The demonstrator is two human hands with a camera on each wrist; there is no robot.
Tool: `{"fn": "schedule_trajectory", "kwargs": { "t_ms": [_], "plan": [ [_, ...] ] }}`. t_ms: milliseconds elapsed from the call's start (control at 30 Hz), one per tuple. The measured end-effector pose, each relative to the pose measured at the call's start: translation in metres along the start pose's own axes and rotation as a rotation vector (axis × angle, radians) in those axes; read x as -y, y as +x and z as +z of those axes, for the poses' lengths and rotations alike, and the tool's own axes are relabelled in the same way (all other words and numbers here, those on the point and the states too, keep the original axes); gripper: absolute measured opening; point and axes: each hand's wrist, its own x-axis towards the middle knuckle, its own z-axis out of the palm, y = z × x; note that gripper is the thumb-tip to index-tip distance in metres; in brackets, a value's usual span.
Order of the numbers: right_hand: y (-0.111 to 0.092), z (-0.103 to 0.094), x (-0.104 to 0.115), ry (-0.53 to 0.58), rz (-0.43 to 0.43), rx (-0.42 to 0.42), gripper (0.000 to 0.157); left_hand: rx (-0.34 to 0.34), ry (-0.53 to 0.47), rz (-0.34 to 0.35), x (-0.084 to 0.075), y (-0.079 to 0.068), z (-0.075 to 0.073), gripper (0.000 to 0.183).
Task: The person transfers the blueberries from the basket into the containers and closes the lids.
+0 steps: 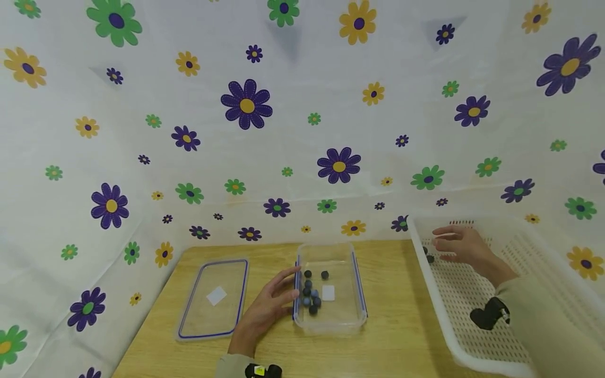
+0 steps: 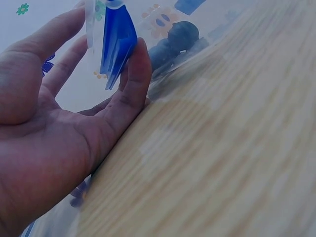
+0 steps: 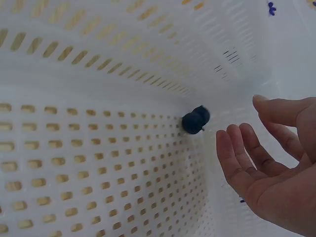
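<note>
A clear plastic box (image 1: pixel 342 320) with blue clips holds several dark blue, blueberry-like balls (image 1: pixel 308 291), mostly along its left side. My left hand (image 1: pixel 269 304) rests against the box's left wall. Its fingers touch around the hanging blue clip (image 2: pixel 118 47) in the left wrist view. Over the white basket (image 1: pixel 427 283) at the right, my right hand (image 1: pixel 465 247) hovers with fingers loosely bent and nothing between them. Two dark blue balls (image 3: pixel 195 120) lie in a corner of the basket, just off its fingertips.
Left of the box, a clear lid (image 1: pixel 203 310) with a blue seal and a white label lies flat on the wooden table (image 1: pixel 387 315). A white flowered sheet (image 1: pixel 302 142) hangs behind and to the sides. The basket has high slotted walls.
</note>
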Motion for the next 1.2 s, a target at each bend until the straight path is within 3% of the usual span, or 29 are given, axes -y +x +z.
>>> {"fn": "schedule_trajectory", "kwargs": {
  "t_ms": [333,500,733,1067,1200],
  "plan": [
    [0.003,0.009,-0.020,0.034,0.131,0.093,0.052,0.002,-0.016,0.000,0.003,-0.003,-0.004,0.065],
    [0.004,0.013,-0.016,-0.008,0.102,0.091,0.041,0.014,0.006,0.031,0.000,-0.002,-0.005,0.063],
    [0.001,0.016,-0.012,-0.070,0.083,0.100,0.036,0.026,0.010,0.018,-0.001,-0.001,-0.001,0.064],
    [-0.005,0.009,-0.009,0.016,0.075,0.107,0.036,0.009,-0.004,0.001,0.001,-0.001,0.000,0.062],
    [-0.010,0.004,0.000,0.025,0.029,0.110,0.036,0.007,0.004,0.004,-0.001,0.000,0.001,0.063]
  ]
}}
